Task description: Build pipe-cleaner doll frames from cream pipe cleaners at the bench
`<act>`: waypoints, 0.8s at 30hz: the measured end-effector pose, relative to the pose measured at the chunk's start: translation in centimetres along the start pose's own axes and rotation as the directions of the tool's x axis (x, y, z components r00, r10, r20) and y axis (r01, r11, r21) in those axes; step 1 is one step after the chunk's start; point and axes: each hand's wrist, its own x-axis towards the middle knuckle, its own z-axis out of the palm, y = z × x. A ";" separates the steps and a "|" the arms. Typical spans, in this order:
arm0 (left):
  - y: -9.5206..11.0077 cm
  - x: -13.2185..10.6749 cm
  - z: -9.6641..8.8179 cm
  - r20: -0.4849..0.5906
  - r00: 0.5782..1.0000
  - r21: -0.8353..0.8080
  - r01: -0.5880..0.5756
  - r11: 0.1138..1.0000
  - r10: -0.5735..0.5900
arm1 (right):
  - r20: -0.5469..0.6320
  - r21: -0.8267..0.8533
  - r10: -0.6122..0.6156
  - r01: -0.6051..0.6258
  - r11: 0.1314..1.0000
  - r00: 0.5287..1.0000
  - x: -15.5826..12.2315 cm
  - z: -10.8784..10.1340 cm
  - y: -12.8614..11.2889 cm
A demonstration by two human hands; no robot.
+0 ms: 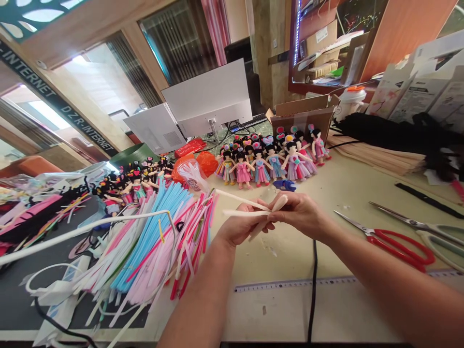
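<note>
Cream-coloured pipe cleaners (279, 203) are pinched between my two hands above the table. They are bent and cross one another, with two long ends pointing left and a rounded loop standing up at the right. My left hand (244, 224) has its fingers closed around the lower part. From the right, my right hand (299, 212) grips the same pieces near the loop with thumb and fingers. The exact crossing point is partly hidden by my fingers. Just behind my hands lies a small blue clip-like object (284, 185).
Bundles of coloured pipe cleaners (152, 237) lie at the left. Rows of small dolls (259, 164) stand behind my hands. Red-handled scissors (391, 244) and a larger pair of scissors (416, 223) rest at the right. A black cable (313, 290) crosses the measuring tape (275, 285) in front.
</note>
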 end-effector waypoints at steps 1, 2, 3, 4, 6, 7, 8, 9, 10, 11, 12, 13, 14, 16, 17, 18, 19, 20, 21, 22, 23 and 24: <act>0.0 -0.1 -0.1 -0.013 1.000 0.024 -0.013 1.000 0.013 | -0.023 -0.043 0.008 -0.009 0.999 1.000 0.0 -0.1 0.1; 0.1 -0.1 -0.2 -0.028 0.999 0.049 -0.035 0.998 0.037 | -0.057 -0.089 0.016 -0.021 0.996 0.998 0.0 -0.2 0.3; 0.1 -0.2 -0.3 -0.038 0.997 0.071 -0.066 0.995 0.069 | -0.095 -0.133 0.024 -0.037 0.990 0.995 0.1 -0.3 0.5; 0.2 -0.3 -0.5 -0.039 0.994 0.087 -0.101 0.991 0.105 | -0.130 -0.172 0.032 -0.054 0.984 0.991 0.1 -0.4 0.6; 0.3 -0.4 -0.7 -0.025 0.986 0.090 -0.160 0.983 0.163 | -0.179 -0.220 0.042 -0.081 0.972 0.983 0.2 -0.7 1.0; 0.4 -0.5 -0.8 -0.019 0.983 0.083 -0.183 0.980 0.185 | -0.193 -0.234 0.043 -0.088 0.968 0.980 0.2 -0.8 1.1; 0.4 -0.5 -0.8 -0.024 0.979 0.080 -0.202 0.976 0.205 | -0.204 -0.249 0.044 -0.096 0.964 0.978 0.2 -0.9 1.3; 0.5 -0.5 -0.8 -0.045 0.973 0.086 -0.222 0.971 0.227 | -0.214 -0.269 0.047 -0.105 0.957 0.976 0.1 -1.0 1.4; 0.4 -0.5 -0.7 -0.087 0.963 0.102 -0.247 0.964 0.256 | -0.224 -0.292 0.052 -0.118 0.949 0.973 0.1 -1.0 1.5; 0.4 -0.5 -0.6 -0.142 0.946 0.123 -0.275 0.954 0.291 | -0.232 -0.311 0.063 -0.135 0.941 0.971 0.1 -1.0 1.5; 0.4 -0.4 -0.5 -0.197 0.926 0.142 -0.297 0.944 0.321 | -0.237 -0.323 0.081 -0.157 0.933 0.968 0.1 -1.0 1.5; 0.4 -0.3 -0.5 -0.242 0.908 0.149 -0.315 0.937 0.343 | -0.240 -0.321 0.110 -0.185 0.929 0.965 0.1 -1.0 1.5; 0.4 -0.2 -0.5 -0.270 0.895 0.138 -0.329 0.934 0.355 | -0.240 -0.308 0.147 -0.219 0.926 0.959 0.2 -1.0 1.4; 0.4 0.0 -0.6 -0.281 0.891 0.072 -0.352 0.933 0.358 | -0.231 -0.266 0.242 -0.300 0.916 0.942 0.3 -0.9 1.1; 0.4 0.1 -0.8 -0.273 0.894 0.029 -0.361 0.932 0.355 | -0.220 -0.244 0.292 -0.342 0.907 0.931 0.4 -0.9 0.9; 0.5 0.2 -1.0 -0.268 0.896 -0.010 -0.371 0.929 0.355 | -0.207 -0.225 0.338 -0.381 0.897 0.918 0.5 -0.9 0.8; 0.6 0.2 -1.2 -0.268 0.895 -0.042 -0.380 0.924 0.356 | -0.191 -0.208 0.378 -0.414 0.886 0.906 0.6 -0.9 0.7; 0.6 0.2 -1.4 -0.271 0.893 -0.068 -0.389 0.919 0.359 | -0.178 -0.193 0.408 -0.438 0.878 0.895 0.6 -0.9 0.6; 0.7 0.2 -1.6 -0.275 0.890 -0.088 -0.399 0.913 0.363 | -0.168 -0.178 0.430 -0.456 0.872 0.887 0.7 -0.9 0.5; 0.7 0.2 -1.8 -0.279 0.887 -0.103 -0.408 0.907 0.367 | -0.159 -0.163 0.445 -0.468 0.868 0.881 0.7 -0.9 0.5; 0.8 0.2 -1.9 -0.283 0.883 -0.113 -0.417 0.902 0.373 | -0.148 -0.146 0.455 -0.475 0.868 0.878 0.7 -1.0 0.6; 0.8 0.1 -2.0 -0.286 0.880 -0.120 -0.424 0.898 0.378 | -0.134 -0.126 0.461 -0.476 0.870 0.877 0.6 -1.0 0.6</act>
